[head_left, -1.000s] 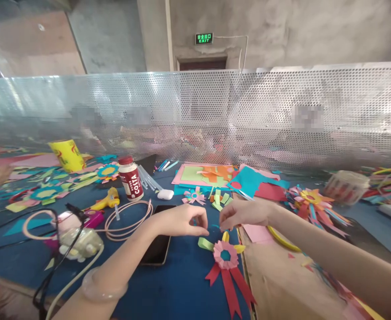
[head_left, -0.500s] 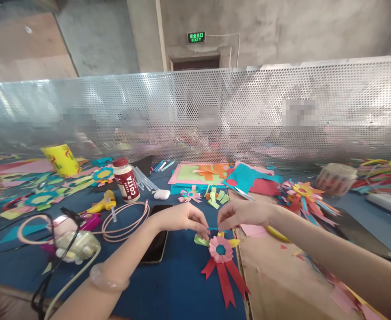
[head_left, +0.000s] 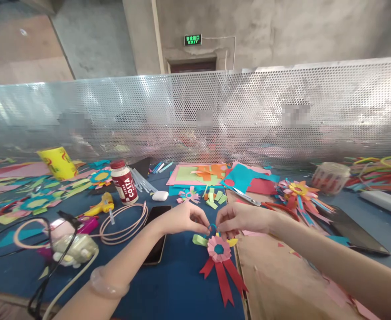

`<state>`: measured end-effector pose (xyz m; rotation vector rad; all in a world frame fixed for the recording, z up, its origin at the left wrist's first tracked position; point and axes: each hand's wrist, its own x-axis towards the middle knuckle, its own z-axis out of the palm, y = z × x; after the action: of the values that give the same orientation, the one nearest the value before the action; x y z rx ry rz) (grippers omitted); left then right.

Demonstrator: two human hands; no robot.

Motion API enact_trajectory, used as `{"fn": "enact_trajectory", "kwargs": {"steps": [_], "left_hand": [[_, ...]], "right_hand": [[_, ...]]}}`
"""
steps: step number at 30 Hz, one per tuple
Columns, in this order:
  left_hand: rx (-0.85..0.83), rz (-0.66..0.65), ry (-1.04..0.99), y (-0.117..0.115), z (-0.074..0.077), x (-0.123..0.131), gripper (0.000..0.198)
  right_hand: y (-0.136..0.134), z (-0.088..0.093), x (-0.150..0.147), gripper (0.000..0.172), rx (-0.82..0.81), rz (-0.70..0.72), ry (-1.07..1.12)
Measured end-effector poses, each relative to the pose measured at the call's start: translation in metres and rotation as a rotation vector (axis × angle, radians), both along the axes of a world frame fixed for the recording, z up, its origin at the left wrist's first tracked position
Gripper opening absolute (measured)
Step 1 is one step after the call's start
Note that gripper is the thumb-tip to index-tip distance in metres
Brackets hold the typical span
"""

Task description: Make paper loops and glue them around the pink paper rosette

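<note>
Left hand (head_left: 185,218) and right hand (head_left: 240,218) each pinched an end of the curled blue strip (head_left: 211,228), held at twelve o'clock of the pink rosette (head_left: 218,249) on the table (head_left: 178,284). Judged risk: the thin grip slipping, the curl springing open.

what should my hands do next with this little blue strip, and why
Probably press the two ends of the blue strip together: the left hand and right hand each pinch an end, and it curls into a loop just above the pink rosette.
</note>
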<state>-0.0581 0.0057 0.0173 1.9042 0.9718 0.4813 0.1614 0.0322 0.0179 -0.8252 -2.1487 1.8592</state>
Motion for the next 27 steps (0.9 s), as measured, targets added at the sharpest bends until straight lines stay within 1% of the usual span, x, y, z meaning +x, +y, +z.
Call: {"fn": "enact_trajectory", "kwargs": {"steps": [3,7,13,15,21,24,27], "left_hand": [[-0.034,0.039,-0.044,-0.002,-0.002,0.003,0.022],[-0.08,0.038,-0.103,-0.003,-0.004,0.004,0.022],[-0.149,0.079,-0.164,-0.007,-0.002,0.008,0.022],[-0.156,0.099,-0.204,-0.008,-0.001,0.011,0.021],[-0.05,0.217,-0.249,-0.008,0.0,0.016,0.016],[-0.034,0.271,-0.247,-0.01,-0.001,0.018,0.018],[-0.039,0.324,-0.244,-0.012,0.0,0.021,0.017]], "right_hand": [[-0.004,-0.004,0.001,0.019,-0.003,-0.05,0.023],[-0.01,-0.005,0.002,0.015,-0.014,-0.086,0.053],[-0.022,-0.008,0.002,0.018,-0.034,-0.173,0.128],[-0.028,-0.011,0.0,0.019,-0.024,-0.242,0.164],[-0.047,-0.017,-0.008,0.02,0.016,-0.601,0.295],[-0.052,-0.02,-0.012,0.021,0.03,-0.684,0.334],[-0.052,-0.023,-0.014,0.023,0.001,-0.706,0.36]]}}
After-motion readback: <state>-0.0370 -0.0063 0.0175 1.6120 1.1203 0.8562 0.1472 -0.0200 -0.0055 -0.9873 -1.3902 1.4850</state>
